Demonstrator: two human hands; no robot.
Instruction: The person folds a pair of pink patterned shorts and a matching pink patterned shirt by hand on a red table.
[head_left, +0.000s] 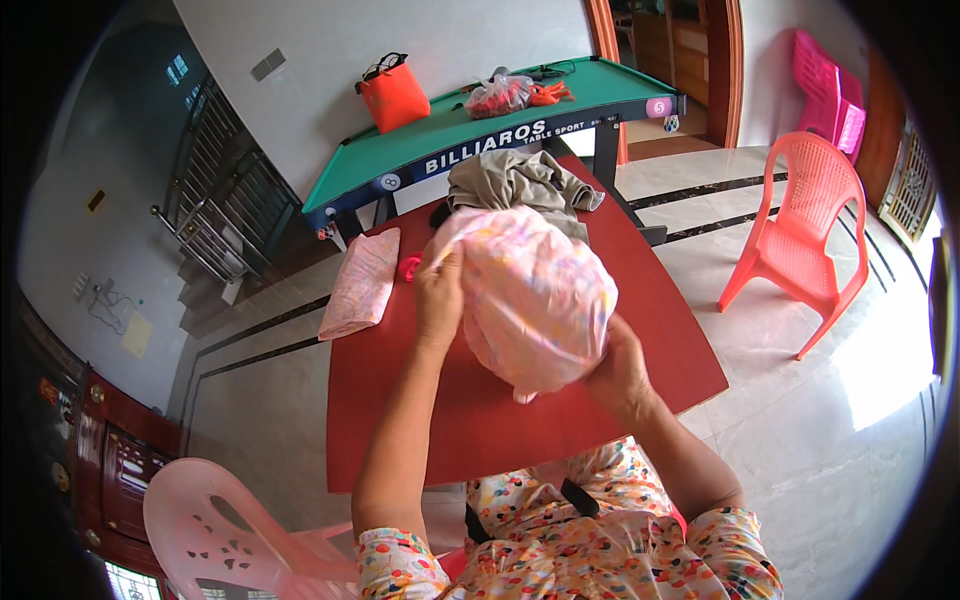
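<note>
Between my two hands I hold a bunched pink patterned cloth (536, 300) above a red table (480, 435). My left hand (440, 296) grips its left edge, thumb against the fabric. At its lower right is my right hand (624, 367), its fingers partly hidden behind the cloth. A folded cloth of similar pattern (361, 285) lies at the table's left edge. Close to my left wrist is a small bright pink item (409, 268), too small to name. Crumpled grey-brown fabric (517, 180) lies at the table's far end, just beyond the held cloth.
Past the red table stands a green billiard table (622, 86) bearing an orange bag (394, 97), a filled plastic bag (499, 96) and cables. A coral plastic chair (806, 225) is at the right, a pale pink plastic chair (225, 517) at the lower left.
</note>
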